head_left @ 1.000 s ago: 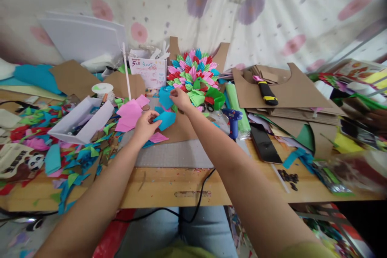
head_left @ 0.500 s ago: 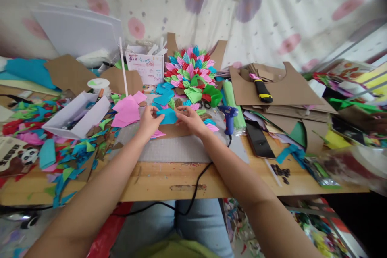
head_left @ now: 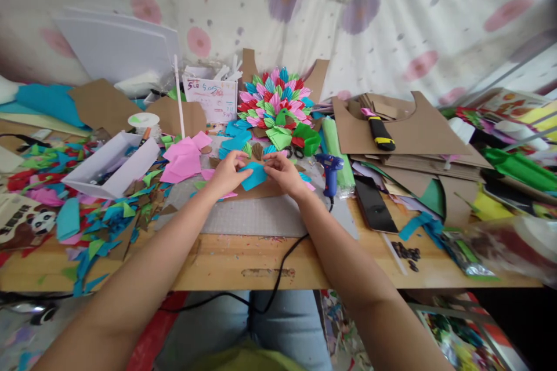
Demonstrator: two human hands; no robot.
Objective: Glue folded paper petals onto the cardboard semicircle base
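Between my two hands is a small piece of blue crepe paper (head_left: pixel 253 177), pinched at its upper edge from both sides. My left hand (head_left: pixel 231 174) has thumb and fingers closed on its left end. On the right end, my right hand (head_left: pixel 284 173) is closed in the same way. Beneath the paper lies a brown cardboard piece (head_left: pixel 265 189) on a grey mat (head_left: pixel 252 214). Pleated paper petals, among them a brown one (head_left: pixel 257 151), show just beyond my fingers. Farther back stands a rounded cluster of colourful pleated petals (head_left: pixel 274 98).
A blue glue gun (head_left: pixel 331 173) stands right of the mat, its black cord (head_left: pixel 285 258) running over the table edge. Beside it lies a phone (head_left: pixel 375 204). A black-and-yellow cutter (head_left: pixel 381 133) rests on stacked cardboard (head_left: pixel 418 127). Left are a white box (head_left: pixel 115 182), pink paper (head_left: pixel 183 159) and many scraps.
The blue crepe paper has tilted, its lower edge now hanging toward me, and my hands have drawn closer together along its upper edge. The camera view has shifted slightly.
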